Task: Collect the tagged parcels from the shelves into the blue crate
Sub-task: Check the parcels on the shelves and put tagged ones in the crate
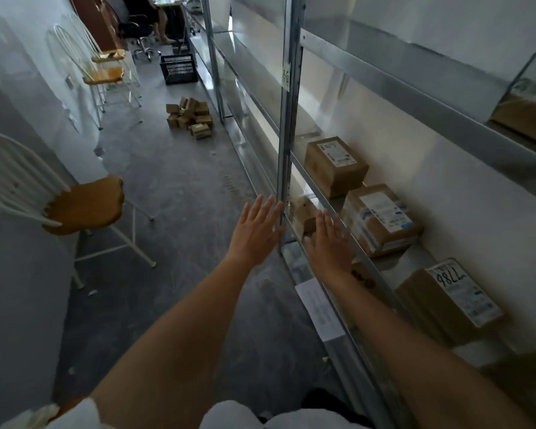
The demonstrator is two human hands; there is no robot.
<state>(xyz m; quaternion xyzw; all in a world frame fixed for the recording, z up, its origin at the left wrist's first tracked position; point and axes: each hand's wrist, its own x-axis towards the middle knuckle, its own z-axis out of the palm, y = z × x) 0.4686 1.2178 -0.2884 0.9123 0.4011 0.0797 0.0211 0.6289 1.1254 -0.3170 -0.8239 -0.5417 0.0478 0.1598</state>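
Beside the shelves (pixel 381 274), both hands are hovering empty with fingers spread, left hand (pixel 256 232) by the post (pixel 287 144), right hand (pixel 330 243) near parcels (pixel 381 219); crate (pixel 179 69) is sitting way down the aisle.

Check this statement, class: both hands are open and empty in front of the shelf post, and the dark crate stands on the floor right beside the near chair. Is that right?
One detail is wrong. The head view shows the crate far down the aisle, beyond the pile of boxes, not beside the near chair. The rest holds: the left hand and right hand are open and empty by the shelf post.
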